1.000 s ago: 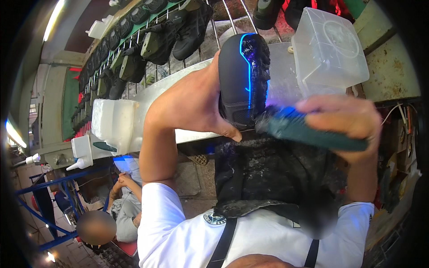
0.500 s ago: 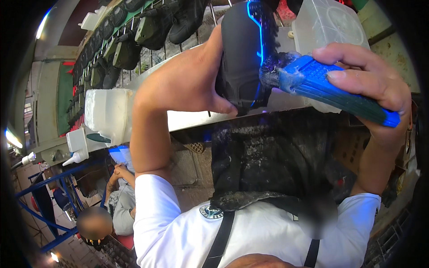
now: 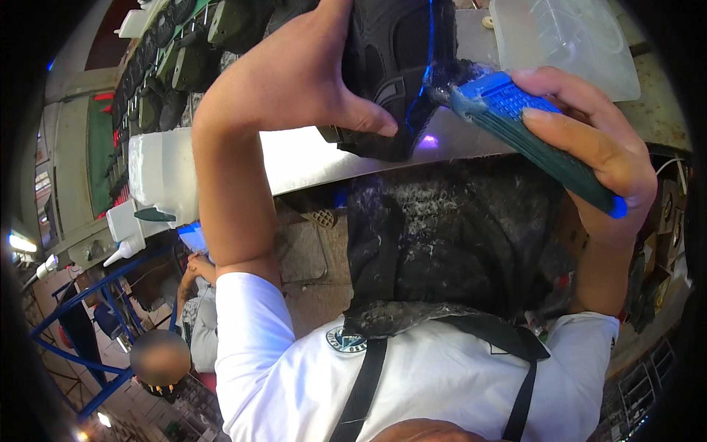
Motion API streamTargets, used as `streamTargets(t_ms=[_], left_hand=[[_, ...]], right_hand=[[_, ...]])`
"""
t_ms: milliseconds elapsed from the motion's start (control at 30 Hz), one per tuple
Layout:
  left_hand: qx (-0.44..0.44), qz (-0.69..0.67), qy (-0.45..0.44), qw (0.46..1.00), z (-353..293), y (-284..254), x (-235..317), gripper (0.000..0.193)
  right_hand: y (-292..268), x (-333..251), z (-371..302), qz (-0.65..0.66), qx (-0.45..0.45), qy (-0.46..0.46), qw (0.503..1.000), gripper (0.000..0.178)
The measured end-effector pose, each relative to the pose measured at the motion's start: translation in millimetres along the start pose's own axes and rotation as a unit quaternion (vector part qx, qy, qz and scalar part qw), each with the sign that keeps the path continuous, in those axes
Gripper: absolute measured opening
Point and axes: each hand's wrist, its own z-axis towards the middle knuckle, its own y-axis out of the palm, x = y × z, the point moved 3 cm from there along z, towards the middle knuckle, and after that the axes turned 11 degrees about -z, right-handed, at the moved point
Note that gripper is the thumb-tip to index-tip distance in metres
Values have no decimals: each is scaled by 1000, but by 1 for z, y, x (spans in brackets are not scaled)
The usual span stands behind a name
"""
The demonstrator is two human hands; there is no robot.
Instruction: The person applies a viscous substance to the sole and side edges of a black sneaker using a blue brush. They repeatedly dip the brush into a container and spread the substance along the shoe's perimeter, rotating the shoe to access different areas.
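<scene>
At the top centre, my left hand (image 3: 294, 88) is closed around a black shoe (image 3: 394, 62), its thumb laid across the shoe's side. A glowing blue line runs down the right-hand edge of the shoe, by the border of the sole. My right hand (image 3: 600, 132) grips a brush (image 3: 530, 136) with a blue and dark green ribbed handle. Dried whitish residue coats the brush's head, which is at the lower part of the blue line and appears to touch it. Part of the shoe goes out of view at the top.
A translucent plastic container (image 3: 567, 48) stands at the right and another (image 3: 162, 173) at the left, near a white nozzle bottle (image 3: 127, 236). Dark shoes hang on a rack (image 3: 173, 62) at the upper left. A person (image 3: 199, 309) sits at the lower left beside a blue metal frame (image 3: 81, 361).
My left hand has shifted left and turned the shoe, so more of its patterned side shows. My right hand has moved slightly left with the brush, which stays at the shoe's edge.
</scene>
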Motion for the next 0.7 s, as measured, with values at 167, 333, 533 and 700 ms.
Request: streamTargets(t_ms=[167,333,533,700], left_hand=[[9,-113,-63,992,-5,-3,-5,125],[20,-139,33,989,10,-1,-46,125],[34,-131,6,991,6,-6,-50,123],[32,-121,-17,992,7,-1,-33,122]], right_hand=[[19,1,-1,-10,12,13,1000,27],[32,2,-5,-30,18,28,999,27],[38,7,-3,-57,6,-4,998,29],[50,21,-23,-42,13,64,997,31]])
